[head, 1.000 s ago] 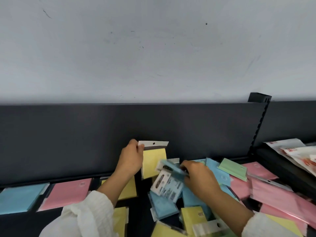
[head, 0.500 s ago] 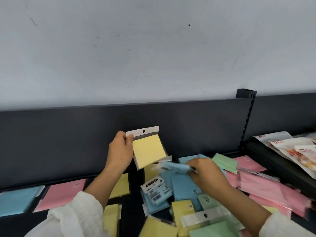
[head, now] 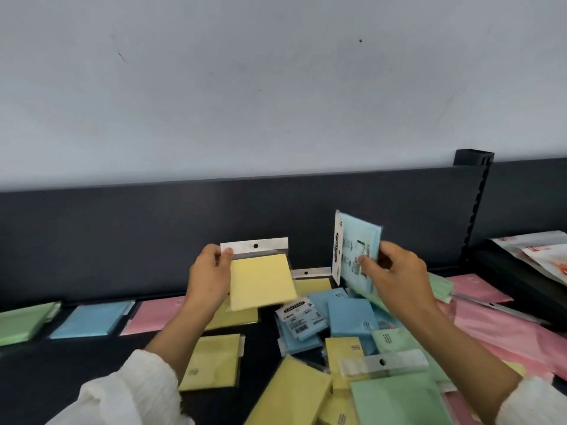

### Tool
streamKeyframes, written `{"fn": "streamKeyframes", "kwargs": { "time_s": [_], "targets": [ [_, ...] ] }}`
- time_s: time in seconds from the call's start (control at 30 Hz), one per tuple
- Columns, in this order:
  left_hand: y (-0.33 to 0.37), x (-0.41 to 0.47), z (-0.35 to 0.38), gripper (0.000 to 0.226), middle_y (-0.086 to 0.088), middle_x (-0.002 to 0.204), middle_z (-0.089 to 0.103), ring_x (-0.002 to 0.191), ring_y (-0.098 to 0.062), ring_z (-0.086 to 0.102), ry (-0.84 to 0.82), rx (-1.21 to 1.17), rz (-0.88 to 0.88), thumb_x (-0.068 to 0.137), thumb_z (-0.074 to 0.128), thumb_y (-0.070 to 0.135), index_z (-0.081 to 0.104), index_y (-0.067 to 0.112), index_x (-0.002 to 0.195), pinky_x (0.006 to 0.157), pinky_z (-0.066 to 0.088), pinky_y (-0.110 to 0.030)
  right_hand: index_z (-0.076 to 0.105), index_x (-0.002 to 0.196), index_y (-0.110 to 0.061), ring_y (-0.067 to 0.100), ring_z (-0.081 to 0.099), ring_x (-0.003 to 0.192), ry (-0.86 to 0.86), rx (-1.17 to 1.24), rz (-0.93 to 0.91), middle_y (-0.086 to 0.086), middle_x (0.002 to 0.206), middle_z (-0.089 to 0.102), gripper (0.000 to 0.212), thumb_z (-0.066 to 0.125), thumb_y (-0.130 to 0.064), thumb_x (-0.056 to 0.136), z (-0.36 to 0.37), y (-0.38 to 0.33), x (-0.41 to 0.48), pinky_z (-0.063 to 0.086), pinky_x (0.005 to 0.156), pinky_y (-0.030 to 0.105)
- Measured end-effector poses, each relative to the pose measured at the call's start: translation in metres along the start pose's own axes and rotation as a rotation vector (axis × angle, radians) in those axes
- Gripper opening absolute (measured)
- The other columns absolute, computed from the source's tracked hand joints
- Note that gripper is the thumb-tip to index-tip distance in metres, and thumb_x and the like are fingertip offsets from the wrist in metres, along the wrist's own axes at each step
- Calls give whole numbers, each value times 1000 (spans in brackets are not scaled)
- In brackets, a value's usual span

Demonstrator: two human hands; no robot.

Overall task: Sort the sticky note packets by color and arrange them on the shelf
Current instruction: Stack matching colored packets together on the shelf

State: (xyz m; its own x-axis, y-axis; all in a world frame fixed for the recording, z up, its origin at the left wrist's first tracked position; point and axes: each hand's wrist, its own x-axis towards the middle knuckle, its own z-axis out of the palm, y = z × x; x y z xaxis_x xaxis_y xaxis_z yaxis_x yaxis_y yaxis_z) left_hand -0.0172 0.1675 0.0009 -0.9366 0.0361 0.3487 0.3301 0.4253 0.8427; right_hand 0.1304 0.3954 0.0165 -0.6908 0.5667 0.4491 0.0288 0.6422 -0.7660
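My left hand [head: 208, 279] pinches a yellow sticky note packet [head: 260, 280] by its clear header, holding it above the black shelf [head: 92, 363]. My right hand [head: 395, 277] grips a blue packet [head: 356, 250] upright, label side toward me, just right of the yellow one. Along the back of the shelf lie a green packet [head: 24, 322], a blue packet [head: 92, 320], a pink packet [head: 156, 314] and a yellow packet [head: 236, 317] side by side. A mixed heap of blue, yellow, green and pink packets [head: 346, 329] covers the shelf under my hands.
A dark back panel [head: 122, 240] rises behind the shelf, with a slotted upright post [head: 474, 204] at the right. Beyond the post, white and orange bags [head: 540, 256] lie on the neighbouring shelf. Long pink packets [head: 506, 326] spread at the right.
My right hand has lifted the blue packet out of the heap and turned it upright. The left hand keeps hold of the yellow packet. The view has shifted, showing a green packet at far left.
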Motion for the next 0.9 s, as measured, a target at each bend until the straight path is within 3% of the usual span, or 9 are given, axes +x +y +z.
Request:
{"fn": "streamKeyframes", "kwargs": {
  "time_s": [0.1,0.37,0.6,0.8,0.9],
  "targets": [
    [-8,-2,-27,26,-5,79,55,68,-19,50,67,-14,-50,97,42,33,51,11,86,59,40,-34,65,87,-10,17,67,76,-40,33,-33,-5,75,65,8,63,-17,86,9,-13,-6,57,62,45],
    [-33,-3,-87,25,-5,84,55,72,-18,51,165,-41,-153,97,41,34,50,13,87,60,44,-33,64,82,-15,20,66,75,-123,55,-107,1,79,69,7,62,-20,87,41,-45,-22,56,63,43],
    [-48,14,-68,26,-6,91,61,81,-22,56,-23,-22,-191,95,47,35,57,10,94,76,48,-39,64,83,-16,19,65,74,-135,59,-96,1,80,68,7,61,-21,87,61,-59,-26,56,63,42],
    [-67,35,-20,29,-17,101,63,84,-27,54,-141,114,-215,96,47,30,60,5,100,70,39,-31,64,82,-25,6,63,68,-96,15,-72,-7,76,67,7,62,-21,86,64,-55,-26,53,54,24],
    [-77,39,-4,29,-19,104,64,91,-31,56,-177,211,-185,96,46,27,61,2,103,71,36,-29,64,83,-22,9,65,71,-90,-7,-53,-4,78,68,5,61,-21,87,62,-50,-26,55,57,29]
  ]
}}
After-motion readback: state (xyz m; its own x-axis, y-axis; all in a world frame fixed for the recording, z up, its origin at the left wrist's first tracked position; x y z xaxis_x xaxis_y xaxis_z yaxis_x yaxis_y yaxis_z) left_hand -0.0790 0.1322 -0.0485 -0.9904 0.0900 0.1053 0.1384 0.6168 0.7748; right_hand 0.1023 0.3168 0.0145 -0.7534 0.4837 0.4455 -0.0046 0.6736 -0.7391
